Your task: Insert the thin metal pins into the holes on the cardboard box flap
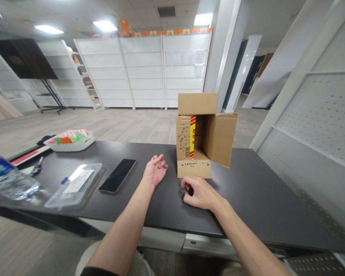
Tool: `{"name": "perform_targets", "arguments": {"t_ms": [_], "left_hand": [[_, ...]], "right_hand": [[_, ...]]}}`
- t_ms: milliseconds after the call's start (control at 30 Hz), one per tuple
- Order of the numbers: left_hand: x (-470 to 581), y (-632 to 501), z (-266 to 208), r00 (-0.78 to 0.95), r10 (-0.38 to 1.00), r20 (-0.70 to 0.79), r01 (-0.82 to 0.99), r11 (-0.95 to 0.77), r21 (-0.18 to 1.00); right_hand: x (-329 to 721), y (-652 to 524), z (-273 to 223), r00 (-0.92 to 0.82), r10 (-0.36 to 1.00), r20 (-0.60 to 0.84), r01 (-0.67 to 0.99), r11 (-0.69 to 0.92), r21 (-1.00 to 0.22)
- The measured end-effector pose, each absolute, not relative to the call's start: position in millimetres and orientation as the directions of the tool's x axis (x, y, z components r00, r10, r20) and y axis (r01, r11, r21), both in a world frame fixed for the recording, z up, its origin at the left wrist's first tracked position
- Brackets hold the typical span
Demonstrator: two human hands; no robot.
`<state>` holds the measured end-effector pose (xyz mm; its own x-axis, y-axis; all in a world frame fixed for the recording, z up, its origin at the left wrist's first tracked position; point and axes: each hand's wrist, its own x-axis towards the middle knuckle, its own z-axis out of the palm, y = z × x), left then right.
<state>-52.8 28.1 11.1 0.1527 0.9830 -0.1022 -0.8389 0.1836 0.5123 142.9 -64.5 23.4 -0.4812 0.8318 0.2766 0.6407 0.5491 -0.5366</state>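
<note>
My left hand (156, 170) rests palm up over the dark table, its fingers loosely curled and apart, with nothing seen in it. To its right, a cardboard box (183, 147) stands with its opening facing me and its flaps spread. Round grey heads dot the box's left front panel, and a row of dark dots crosses the lower flap (194, 169). Just before that flap lies a small bunch of thin metal screws or nails (181, 187). My right hand (201, 193) reaches them, thumb and fingers curled in a pinch; what the fingertips grip is hidden.
Left of my left hand lie a black phone (117, 176) and a clear plastic case (74, 186). A water bottle (10, 178) is at the far left. Behind stands a white basket (71, 147) with colourful cloth. A white perforated panel (313, 153) borders the table's right side.
</note>
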Motion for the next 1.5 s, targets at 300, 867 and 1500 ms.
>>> {"name": "perform_targets", "arguments": {"t_ms": [300, 867, 1500], "left_hand": [[-53.9, 29.7, 8.9, 0.159, 0.982, -0.099, -0.836, 0.187, 0.515], [-53.7, 29.3, 10.1, 0.158, 0.981, -0.110, -0.847, 0.192, 0.496], [-53.4, 29.2, 10.4, 0.149, 0.982, -0.112, -0.843, 0.185, 0.506]], "right_hand": [[143.1, -63.3, 20.8, -0.492, 0.822, 0.288, 0.625, 0.563, -0.540], [144.3, -61.8, 18.1, -0.501, 0.809, 0.307, 0.620, 0.584, -0.524], [142.5, -64.1, 24.2, -0.503, 0.806, 0.313, 0.634, 0.590, -0.499]]}}
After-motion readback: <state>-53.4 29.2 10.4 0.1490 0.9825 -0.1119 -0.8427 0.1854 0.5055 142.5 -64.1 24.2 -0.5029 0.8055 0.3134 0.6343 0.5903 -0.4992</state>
